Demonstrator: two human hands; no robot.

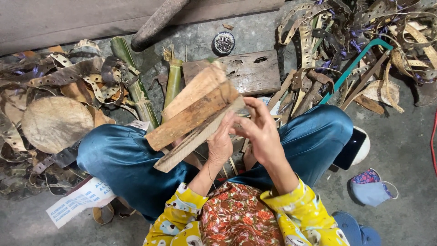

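Rough brown wood, in the form of a few stacked wooden slats (193,116), is held tilted above the person's lap, its upper end toward the far side and its lower end down to the left over the blue satin trousers (123,159). The left hand (221,143) grips the bundle from below near its middle, fingers wrapped round the underside and pressed against the wood. The right hand (259,130) is just beside it, fingers loosely spread and curved, their tips at the edge of the slats; whether they pinch anything small I cannot tell. The person sits cross-legged on a concrete floor (400,150), with yellow patterned sleeves (291,214) showing at the bottom. Just beyond the bundle lies a worn wooden block (248,73) with holes in it, and past that a small round tin of nails (224,43). Green bamboo pieces (136,86) lie to the left of the block, next to a heap of perforated scrap strips (73,77) and a round pale disc (57,124). To the right, a teal-framed saw (355,68) rests among more strips, a dark phone (353,148) sits against the right knee, and a cloth face mask (371,187) lies on the floor near it.
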